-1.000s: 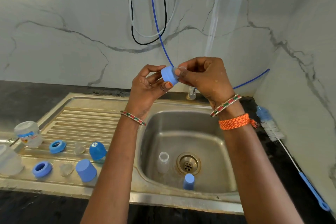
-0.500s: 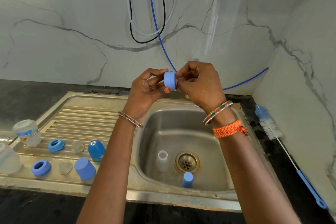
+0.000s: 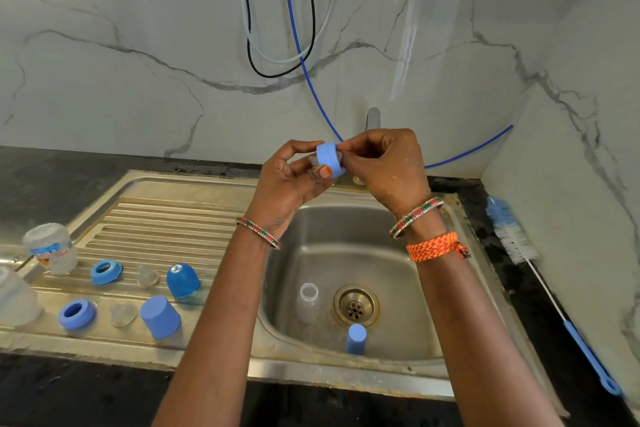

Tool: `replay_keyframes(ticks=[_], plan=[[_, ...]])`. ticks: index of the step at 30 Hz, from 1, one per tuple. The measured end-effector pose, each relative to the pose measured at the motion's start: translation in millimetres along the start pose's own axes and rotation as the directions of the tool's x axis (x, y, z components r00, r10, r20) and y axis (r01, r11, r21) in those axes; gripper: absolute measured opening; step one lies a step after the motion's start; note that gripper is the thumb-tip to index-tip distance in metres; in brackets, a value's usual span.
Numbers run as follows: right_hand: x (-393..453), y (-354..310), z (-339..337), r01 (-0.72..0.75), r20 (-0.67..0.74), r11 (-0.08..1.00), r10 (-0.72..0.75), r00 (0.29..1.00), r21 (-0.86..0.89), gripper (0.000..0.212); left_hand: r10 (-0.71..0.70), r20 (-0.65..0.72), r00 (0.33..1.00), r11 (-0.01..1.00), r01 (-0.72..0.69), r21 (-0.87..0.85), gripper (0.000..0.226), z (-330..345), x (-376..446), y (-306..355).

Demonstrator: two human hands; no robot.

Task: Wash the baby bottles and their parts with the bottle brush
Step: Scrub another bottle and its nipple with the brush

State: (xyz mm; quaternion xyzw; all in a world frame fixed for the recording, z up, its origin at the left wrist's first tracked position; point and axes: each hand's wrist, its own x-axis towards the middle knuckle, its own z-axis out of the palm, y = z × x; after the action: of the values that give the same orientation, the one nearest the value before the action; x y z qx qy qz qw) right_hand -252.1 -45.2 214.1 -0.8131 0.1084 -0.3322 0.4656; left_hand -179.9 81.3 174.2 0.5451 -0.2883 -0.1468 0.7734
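Marble walls [image 3: 138, 45] meet in a corner behind a steel sink [image 3: 346, 378], its ribbed drainboard [image 3: 166, 225] running off to the left on a dark counter [image 3: 52, 170]. Tubes [image 3: 294, 28] in blue, black and white hang down the wall above the tap [image 3: 373, 118].

In the basin a clear bottle [image 3: 307, 302] stands beside the drain [image 3: 356, 305], and a blue cap [image 3: 356, 339] sits just in front of it. On the drainboard lie two more clear bottles [image 3: 52, 248], two blue rings [image 3: 105, 272], two clear teats [image 3: 148, 277] and two blue caps [image 3: 160, 317]. The brush [image 3: 512, 236] lies untouched along the right counter, well apart from both hands.

Above the basin the left hand [image 3: 291, 180] pinches a blue ring [image 3: 330, 159] between thumb and fingers, and the right hand [image 3: 384, 166] has its fingertips closed on the ring's far side. Something pale shows at the ring's left face, probably a teat, though the fingers hide most of it.

Compared with a second ago, the ring has turned from facing up-left to nearly edge-on, and both hands have dropped slightly toward the basin. That reads as working the teat out of its ring, so this set is being taken apart and the scrubbing has yet to start.
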Motion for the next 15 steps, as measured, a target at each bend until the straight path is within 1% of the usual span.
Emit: replay_keyframes(ticks=[3, 6, 8, 11, 13, 15], plan=[[-0.3, 8.0, 0.3, -0.003, 0.048, 0.999, 0.005, 0.999, -0.048, 0.009, -0.011, -0.008, 1.0, 1.0, 0.011, -0.008, 0.028, -0.3, -1.0, -2.6], [0.2, 12.1, 0.2, -0.046, 0.129, 0.998, 0.053, 0.99, -0.052, 0.013, -0.029, -0.03, 0.999, 1.0, 0.03, 0.005, 0.029, -1.8, 0.3, -8.4], [-0.1, 14.5, 0.6, -0.131, 0.193, 0.991, 0.124, 0.973, 0.024, 0.015, -0.052, -0.047, 0.998, 0.998, 0.051, -0.025, 0.034, -3.1, -0.2, -14.4], [-0.6, 20.1, 3.6, -0.294, 0.266, 0.944, 0.249, 0.931, 0.148, 0.014, -0.078, -0.051, 0.996, 0.997, 0.077, -0.032, 0.043, -5.5, -1.5, -21.8], [-0.3, 27.7, 6.6, -0.343, 0.271, 0.926, 0.294, 0.917, 0.158, 0.022, -0.105, -0.036, 0.994, 0.994, 0.105, -0.006, 0.049, -6.3, -3.2, -27.3], [0.6, 36.7, 9.7, -0.393, 0.292, 0.901, 0.331, 0.897, 0.185, 0.031, -0.154, -0.004, 0.988, 0.988, 0.154, -0.019, 0.052, -8.1, -5.1, -32.7]])
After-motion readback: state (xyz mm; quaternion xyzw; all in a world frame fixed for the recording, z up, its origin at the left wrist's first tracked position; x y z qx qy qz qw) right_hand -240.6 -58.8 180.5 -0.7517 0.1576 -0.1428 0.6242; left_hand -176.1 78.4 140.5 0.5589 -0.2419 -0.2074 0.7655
